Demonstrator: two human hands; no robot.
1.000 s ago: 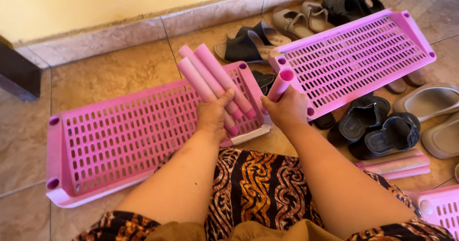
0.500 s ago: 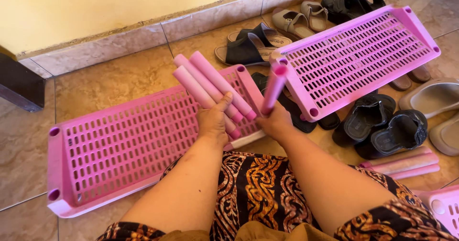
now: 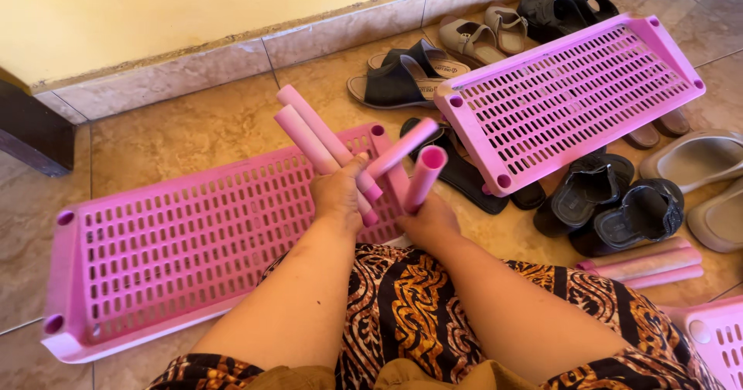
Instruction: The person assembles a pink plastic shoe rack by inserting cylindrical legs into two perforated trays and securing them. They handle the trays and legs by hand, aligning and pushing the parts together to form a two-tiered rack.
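Over tiled floor (image 3: 193,138), left hand (image 3: 339,193) fingers grip pink tubes (image 3: 317,138); right hand (image 3: 430,221) fingers clasp another tube (image 3: 424,175).

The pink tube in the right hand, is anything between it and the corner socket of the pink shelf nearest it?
Nothing visible blocks it. The right hand holds the pink tube upright beside the shelf, whose corner socket sits open; the left hand grips other tubes between.

Tan glazed floor tiles (image 3: 193,138) with pale grout lines, sunlit, extend beyond the hands. A mottled stone skirting (image 3: 232,61) borders a cream-yellow wall (image 3: 155,11). Dark wooden furniture (image 3: 31,131) stands far left.
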